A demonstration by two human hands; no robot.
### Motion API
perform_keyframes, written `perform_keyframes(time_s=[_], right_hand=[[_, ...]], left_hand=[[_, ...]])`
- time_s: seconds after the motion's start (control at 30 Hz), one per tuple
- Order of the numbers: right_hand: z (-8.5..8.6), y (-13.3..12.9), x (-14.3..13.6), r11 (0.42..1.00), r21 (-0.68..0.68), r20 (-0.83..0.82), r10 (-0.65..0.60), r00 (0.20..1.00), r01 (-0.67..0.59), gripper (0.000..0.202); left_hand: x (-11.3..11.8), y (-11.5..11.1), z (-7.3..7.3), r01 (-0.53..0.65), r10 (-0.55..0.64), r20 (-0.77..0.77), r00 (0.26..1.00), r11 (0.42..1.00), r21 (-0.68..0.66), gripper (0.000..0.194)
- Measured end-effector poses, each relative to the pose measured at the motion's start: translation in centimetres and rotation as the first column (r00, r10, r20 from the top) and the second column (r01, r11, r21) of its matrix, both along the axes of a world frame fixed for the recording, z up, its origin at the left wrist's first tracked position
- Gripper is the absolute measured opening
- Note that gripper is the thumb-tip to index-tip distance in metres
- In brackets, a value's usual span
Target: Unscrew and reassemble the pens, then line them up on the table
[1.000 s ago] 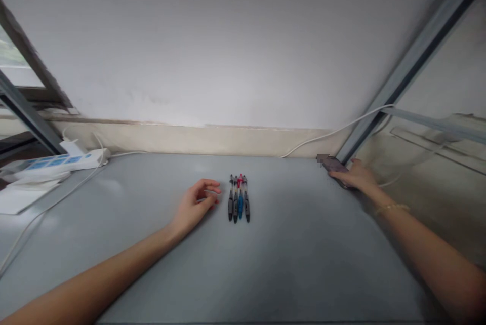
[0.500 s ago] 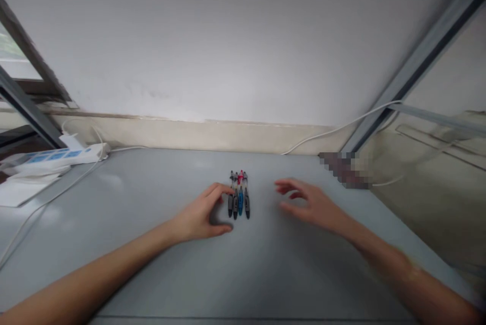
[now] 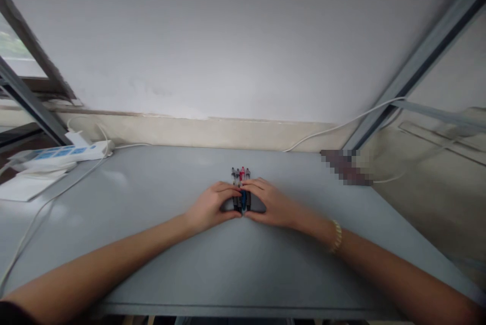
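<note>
Several pens (image 3: 243, 198) lie side by side on the grey table (image 3: 182, 269), clips toward the wall; one has a blue grip and a red clip, the others are dark. My left hand (image 3: 216, 205) curves around the left side of the row, fingers over the pens and thumb at their near ends. From the right, my right hand (image 3: 270, 203) does the same, its fingertips over the pens and its thumb near my left thumb. Both hands are closed about the pens, whose middles are partly hidden by the fingers.
A white power strip (image 3: 72, 152) with a cable (image 3: 49, 201) and white papers (image 3: 32, 186) are at the left. A pixelated dark object (image 3: 345, 167) lies at the back right. Metal posts stand at both sides before a wall (image 3: 228, 51).
My right hand has moved left from beside the pens onto their right side. My left hand has shifted slightly right, its fingers now further over the pens.
</note>
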State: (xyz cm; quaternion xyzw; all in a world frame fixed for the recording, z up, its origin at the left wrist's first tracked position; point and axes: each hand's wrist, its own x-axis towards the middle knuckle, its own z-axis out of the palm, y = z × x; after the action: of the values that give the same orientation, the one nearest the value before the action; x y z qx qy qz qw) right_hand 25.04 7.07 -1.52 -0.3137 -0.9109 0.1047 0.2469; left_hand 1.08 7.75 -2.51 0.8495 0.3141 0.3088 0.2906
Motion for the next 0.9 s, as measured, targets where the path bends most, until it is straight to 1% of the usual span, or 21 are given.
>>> perform_keyframes(time_s=[0.2, 0.3, 0.4, 0.53, 0.7, 0.73, 0.8, 0.9], right_hand=[[0.2, -0.2, -0.1, 1.000, -0.014, 0.002, 0.025, 1.000, -0.025, 0.032], [0.6, -0.8, -0.1, 0.999, -0.033, 0.002, 0.043, 0.999, -0.043, 0.031], [0.8, -1.9, 0.1, 0.997, -0.059, -0.009, 0.053, 0.999, -0.053, 0.030], [0.7, -3.9, 0.6, 0.995, -0.099, -0.027, 0.032, 0.999, -0.035, 0.029], [0.9, -7.1, 1.4, 0.984, -0.176, -0.044, 0.003, 0.999, -0.011, 0.023], [1.0, -7.8, 1.6, 0.981, -0.193, -0.049, 0.002, 0.999, -0.011, 0.023], [1.2, -8.9, 1.9, 0.974, -0.224, -0.056, 0.004, 0.998, -0.017, 0.031], [1.1, -9.5, 2.1, 0.968, -0.249, -0.087, 0.009, 0.996, -0.030, 0.036]], left_hand=[[0.2, 0.2, -0.4, -0.002, 0.001, 0.036, 0.999, 1.000, 0.017, 0.027], [0.4, 0.0, -0.4, -0.011, 0.010, 0.043, 0.999, 1.000, 0.014, 0.025], [0.8, -0.7, -0.3, -0.003, 0.002, 0.043, 0.999, 1.000, 0.010, 0.022], [1.5, -2.4, -0.2, 0.015, -0.015, 0.034, 0.999, 1.000, 0.000, 0.023], [2.2, -5.3, -0.1, 0.057, -0.057, 0.019, 0.998, 0.998, -0.011, 0.031], [2.4, -5.9, 0.0, 0.072, -0.071, 0.015, 0.997, 0.997, -0.011, 0.035], [2.7, -6.9, 0.1, 0.091, -0.091, 0.001, 0.996, 0.996, -0.008, 0.040], [3.1, -7.8, 0.3, 0.101, -0.100, -0.046, 0.994, 0.995, 0.015, 0.039]])
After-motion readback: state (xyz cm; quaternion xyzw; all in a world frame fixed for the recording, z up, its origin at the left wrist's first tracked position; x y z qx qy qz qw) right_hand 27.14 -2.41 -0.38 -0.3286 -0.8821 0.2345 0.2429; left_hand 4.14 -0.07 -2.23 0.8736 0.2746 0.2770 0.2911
